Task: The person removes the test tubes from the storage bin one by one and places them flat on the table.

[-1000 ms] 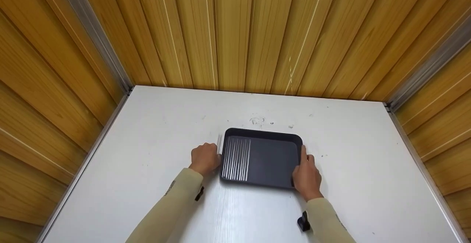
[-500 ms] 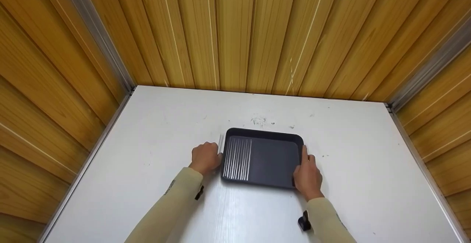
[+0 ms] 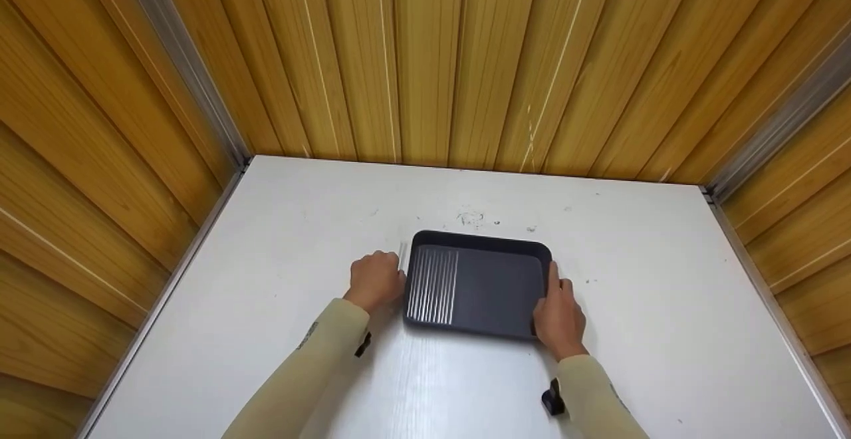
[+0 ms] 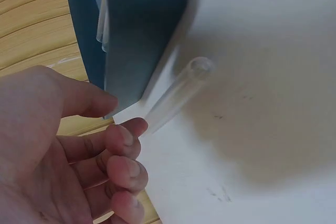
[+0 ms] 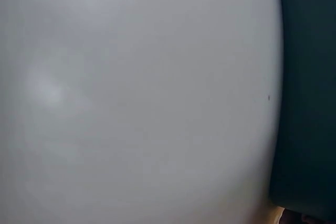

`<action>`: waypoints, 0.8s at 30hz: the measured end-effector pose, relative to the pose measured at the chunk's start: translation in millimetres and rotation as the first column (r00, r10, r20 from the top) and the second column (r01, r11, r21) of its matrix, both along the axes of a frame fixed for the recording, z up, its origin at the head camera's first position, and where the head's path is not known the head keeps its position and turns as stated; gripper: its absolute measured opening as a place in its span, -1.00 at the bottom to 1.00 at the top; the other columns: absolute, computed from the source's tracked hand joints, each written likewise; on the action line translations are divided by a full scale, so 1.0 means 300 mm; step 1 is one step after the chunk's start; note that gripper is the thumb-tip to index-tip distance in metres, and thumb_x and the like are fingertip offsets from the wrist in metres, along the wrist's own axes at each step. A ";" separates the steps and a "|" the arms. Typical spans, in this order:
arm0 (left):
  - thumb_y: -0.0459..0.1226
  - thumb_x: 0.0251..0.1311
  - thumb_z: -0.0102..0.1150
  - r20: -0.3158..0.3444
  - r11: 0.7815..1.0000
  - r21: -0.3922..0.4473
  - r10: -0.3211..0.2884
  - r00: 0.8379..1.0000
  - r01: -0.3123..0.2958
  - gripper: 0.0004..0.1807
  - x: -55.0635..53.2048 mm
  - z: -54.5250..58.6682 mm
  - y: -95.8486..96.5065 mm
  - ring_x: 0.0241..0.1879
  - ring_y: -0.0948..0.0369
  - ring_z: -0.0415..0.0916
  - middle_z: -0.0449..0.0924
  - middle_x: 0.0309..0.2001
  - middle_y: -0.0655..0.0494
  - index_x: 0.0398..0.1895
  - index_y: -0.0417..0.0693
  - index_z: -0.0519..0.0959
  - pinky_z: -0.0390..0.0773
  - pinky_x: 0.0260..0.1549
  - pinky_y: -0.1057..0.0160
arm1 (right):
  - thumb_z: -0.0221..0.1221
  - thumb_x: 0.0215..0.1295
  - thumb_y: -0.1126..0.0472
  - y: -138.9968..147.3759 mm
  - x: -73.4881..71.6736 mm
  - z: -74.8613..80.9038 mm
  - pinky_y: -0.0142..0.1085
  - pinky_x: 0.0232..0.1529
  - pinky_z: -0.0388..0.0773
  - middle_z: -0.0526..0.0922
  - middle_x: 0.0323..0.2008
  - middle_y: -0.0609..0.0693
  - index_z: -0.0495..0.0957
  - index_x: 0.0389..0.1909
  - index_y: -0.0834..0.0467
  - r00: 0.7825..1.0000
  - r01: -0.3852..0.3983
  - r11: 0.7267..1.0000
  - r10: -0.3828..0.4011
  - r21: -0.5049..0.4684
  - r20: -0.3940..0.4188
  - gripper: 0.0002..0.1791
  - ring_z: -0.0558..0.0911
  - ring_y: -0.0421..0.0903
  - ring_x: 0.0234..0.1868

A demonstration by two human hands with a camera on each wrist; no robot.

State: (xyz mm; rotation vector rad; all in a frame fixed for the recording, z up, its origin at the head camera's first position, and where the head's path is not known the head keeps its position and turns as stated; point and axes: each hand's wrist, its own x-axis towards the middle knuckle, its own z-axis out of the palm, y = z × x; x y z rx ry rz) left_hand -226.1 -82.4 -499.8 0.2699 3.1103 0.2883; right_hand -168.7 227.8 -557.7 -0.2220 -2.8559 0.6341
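A dark grey rectangular tray (image 3: 498,292) sits on the white table, with several clear tubes (image 3: 432,286) lined up side by side along its left part. Another clear tube (image 4: 178,95) lies outside, on the table beside the tray's left wall. My left hand (image 3: 376,279) is close by with loosely curled fingers. In the left wrist view its thumb overlaps the tray's corner, and one fingertip is right at the loose tube's far end. My right hand (image 3: 560,316) grips the tray's right rim, index finger extended along it. The right wrist view shows the tray's outer wall (image 5: 310,77).
Yellow wood-patterned walls (image 3: 425,60) close off the table (image 3: 319,213) at the back and both sides, with metal posts (image 3: 206,93) in the corners. Scuff marks (image 3: 472,218) dot the tabletop behind the tray.
My left hand has shifted slightly forward along the tray's left side. The tray, its tubes and my right hand keep their places; the head view turns slightly left.
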 end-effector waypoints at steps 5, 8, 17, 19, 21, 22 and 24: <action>-0.18 0.08 0.08 -0.051 1.000 0.000 -0.017 0.999 0.017 -0.78 0.003 0.015 0.009 -0.63 0.13 0.39 0.55 -0.57 0.00 -0.57 -0.14 0.51 0.42 -0.61 0.09 | -0.06 0.22 0.35 0.001 0.000 0.002 -0.09 -0.47 0.42 0.36 0.03 0.30 -0.05 0.39 0.16 1.000 0.001 1.000 -0.001 -0.003 0.007 -0.30 0.54 0.08 -0.40; -0.19 0.06 0.09 -0.083 1.000 -0.002 -0.026 0.996 0.026 -0.79 0.007 0.023 0.016 -0.65 0.14 0.38 0.55 -0.58 0.01 -0.59 -0.13 0.51 0.40 -0.64 0.11 | -0.06 0.21 0.35 0.000 -0.001 0.003 -0.08 -0.46 0.42 0.36 0.03 0.30 -0.04 0.38 0.16 1.000 0.001 1.000 -0.001 -0.004 0.002 -0.30 0.54 0.09 -0.40; -0.20 0.05 0.05 -0.033 0.999 -0.009 -0.037 0.999 0.037 -0.83 0.015 0.054 0.058 -0.63 0.16 0.38 0.54 -0.57 0.04 -0.56 -0.10 0.51 0.40 -0.62 0.11 | -0.07 0.21 0.35 0.004 -0.005 -0.002 -0.06 -0.46 0.42 0.35 0.03 0.31 -0.05 0.39 0.16 1.000 0.002 1.000 -0.002 -0.001 0.005 -0.30 0.54 0.11 -0.40; -0.22 0.03 0.04 -0.029 0.999 -0.003 -0.046 0.999 0.046 -0.83 0.018 0.057 0.070 -0.64 0.17 0.35 0.52 -0.60 0.06 -0.61 -0.09 0.49 0.37 -0.65 0.13 | -0.05 0.21 0.34 0.006 -0.005 -0.005 -0.08 -0.48 0.41 0.36 0.02 0.30 -0.05 0.38 0.15 1.000 0.006 1.000 -0.006 0.001 0.003 -0.29 0.53 0.09 -0.42; -0.22 0.03 0.04 -0.025 0.998 0.002 -0.056 0.998 0.056 -0.81 0.020 0.057 0.082 -0.67 0.19 0.30 0.49 -0.64 0.08 -0.65 -0.07 0.46 0.33 -0.69 0.15 | -0.05 0.20 0.34 0.005 -0.005 -0.007 -0.10 -0.50 0.40 0.36 0.00 0.29 -0.05 0.39 0.15 1.000 0.005 1.000 -0.005 0.001 -0.001 -0.29 0.52 0.07 -0.45; -0.22 0.04 0.04 -0.019 0.998 -0.001 -0.061 0.998 0.061 -0.80 0.020 0.055 0.088 -0.68 0.20 0.27 0.47 -0.66 0.10 -0.68 -0.06 0.44 0.31 -0.71 0.16 | -0.05 0.21 0.35 0.005 -0.004 -0.007 -0.11 -0.52 0.39 0.36 0.00 0.30 -0.05 0.39 0.16 1.000 -0.002 1.000 0.002 -0.003 -0.003 -0.29 0.51 0.06 -0.47; -0.22 0.04 0.04 -0.009 0.998 -0.005 -0.067 0.998 0.067 -0.77 0.022 0.051 0.097 -0.70 0.21 0.22 0.41 -0.70 0.13 -0.72 -0.04 0.41 0.27 -0.74 0.18 | -0.06 0.20 0.35 0.004 -0.002 -0.007 -0.14 -0.54 0.38 0.37 -0.01 0.31 -0.05 0.38 0.17 1.000 -0.010 1.000 0.010 -0.006 -0.010 -0.29 0.50 0.04 -0.50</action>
